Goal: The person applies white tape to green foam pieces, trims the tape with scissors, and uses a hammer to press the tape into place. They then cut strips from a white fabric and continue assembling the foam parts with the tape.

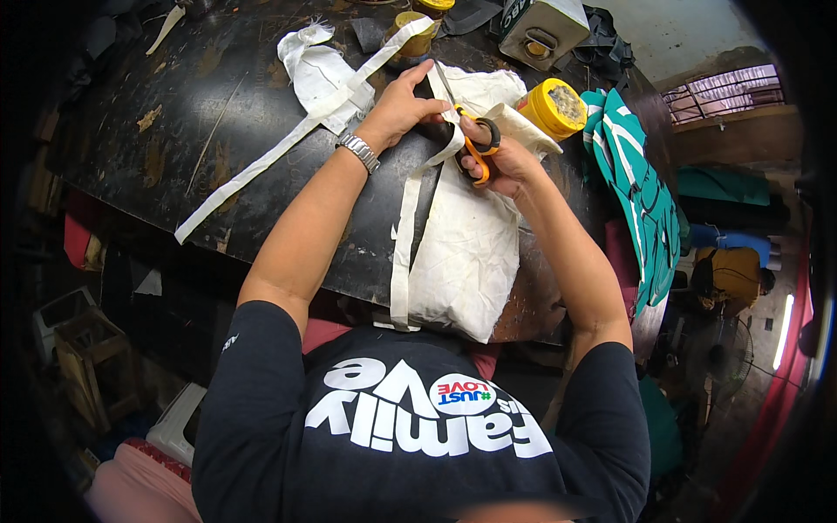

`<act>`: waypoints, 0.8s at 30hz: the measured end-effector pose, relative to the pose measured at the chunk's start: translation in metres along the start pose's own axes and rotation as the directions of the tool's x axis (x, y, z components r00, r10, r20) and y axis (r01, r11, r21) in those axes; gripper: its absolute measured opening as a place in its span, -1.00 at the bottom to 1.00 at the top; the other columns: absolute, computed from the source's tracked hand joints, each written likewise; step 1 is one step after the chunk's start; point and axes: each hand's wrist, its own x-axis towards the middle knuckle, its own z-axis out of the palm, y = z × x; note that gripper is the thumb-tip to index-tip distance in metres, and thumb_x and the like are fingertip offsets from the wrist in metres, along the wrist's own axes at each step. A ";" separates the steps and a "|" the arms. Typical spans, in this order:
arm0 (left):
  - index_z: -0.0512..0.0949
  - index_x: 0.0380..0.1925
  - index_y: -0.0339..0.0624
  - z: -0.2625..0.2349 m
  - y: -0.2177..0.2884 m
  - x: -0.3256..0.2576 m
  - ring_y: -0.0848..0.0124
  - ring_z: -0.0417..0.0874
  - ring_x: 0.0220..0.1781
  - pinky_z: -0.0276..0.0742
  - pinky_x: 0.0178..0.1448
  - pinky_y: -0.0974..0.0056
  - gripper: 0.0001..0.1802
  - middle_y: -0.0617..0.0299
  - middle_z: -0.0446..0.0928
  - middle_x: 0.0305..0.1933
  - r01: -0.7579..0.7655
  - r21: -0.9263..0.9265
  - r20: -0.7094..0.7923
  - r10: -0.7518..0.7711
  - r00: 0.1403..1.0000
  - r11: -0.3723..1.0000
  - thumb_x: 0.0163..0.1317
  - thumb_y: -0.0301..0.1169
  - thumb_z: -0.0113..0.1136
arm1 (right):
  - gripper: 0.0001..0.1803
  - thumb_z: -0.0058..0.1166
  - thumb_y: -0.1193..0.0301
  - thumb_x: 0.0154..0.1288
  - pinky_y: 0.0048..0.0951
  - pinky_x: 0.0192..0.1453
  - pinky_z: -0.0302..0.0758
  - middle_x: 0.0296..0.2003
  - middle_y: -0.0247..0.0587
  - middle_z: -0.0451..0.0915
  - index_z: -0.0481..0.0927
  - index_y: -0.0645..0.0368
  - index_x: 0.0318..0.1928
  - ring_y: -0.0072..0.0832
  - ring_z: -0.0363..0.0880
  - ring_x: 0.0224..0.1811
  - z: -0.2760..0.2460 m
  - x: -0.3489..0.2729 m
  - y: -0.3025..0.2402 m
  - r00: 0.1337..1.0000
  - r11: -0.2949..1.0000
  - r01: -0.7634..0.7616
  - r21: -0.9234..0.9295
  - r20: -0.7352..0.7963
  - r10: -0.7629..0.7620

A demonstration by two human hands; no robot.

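Note:
My right hand [499, 161] is closed around the handles of orange-and-black scissors [481, 176]. Their blades point away from me, along a narrow white fabric strip [402, 261]. My left hand [399, 109], with a metal watch on its wrist, pinches that strip near the blades between thumb and fingers. From there the strip bends down toward the table's near edge. Beneath the scissors lies a larger off-white cloth [466, 253], reaching that same edge. To the left of my left hand, another long white strip [261, 166] crosses a crumpled white cloth piece [316, 78].
The dark, worn table [139, 166] carries a yellow tub [551, 110], a metal can [547, 26] and smaller yellow containers [410, 33] at the back. Teal pieces with white stripes [632, 196] hang over its right side. Farther right are a person in yellow [731, 275] and a fan [719, 356].

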 end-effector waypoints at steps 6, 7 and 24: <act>0.09 0.49 -0.20 -0.001 0.004 -0.003 0.48 0.68 -0.33 0.67 -0.22 0.42 -0.05 0.12 0.60 -0.05 0.017 -0.001 0.035 -0.017 0.999 1.000 0.13 -0.56 0.38 | -0.47 0.35 -0.16 0.13 -0.65 -0.62 0.34 -0.61 -0.40 0.54 0.51 0.03 -0.38 -0.67 0.47 -0.69 0.002 -0.001 -0.001 1.000 0.999 -0.029 0.021 0.003 0.029; 0.09 0.49 -0.21 -0.001 0.003 -0.004 0.49 0.68 -0.32 0.67 -0.22 0.42 -0.05 0.10 0.59 -0.03 0.012 0.023 0.033 -0.012 0.999 1.000 0.13 -0.55 0.38 | -0.48 0.35 -0.15 0.13 -0.66 -0.62 0.34 -0.62 -0.40 0.54 0.51 0.03 -0.38 -0.68 0.47 -0.69 0.002 -0.002 -0.001 0.999 0.999 -0.028 0.046 0.023 0.027; 0.50 0.24 -0.20 -0.005 0.111 -0.105 0.55 0.66 -0.21 0.61 -0.03 0.43 -0.49 0.19 0.65 0.02 -0.456 -0.187 0.028 0.469 0.883 0.870 0.27 -0.51 0.29 | -0.36 0.12 -0.23 0.27 -0.42 -0.30 0.47 -0.35 -0.11 0.58 0.44 0.09 -0.04 -0.39 0.57 -0.42 0.018 -0.123 0.051 0.846 0.967 0.190 0.170 0.471 -0.249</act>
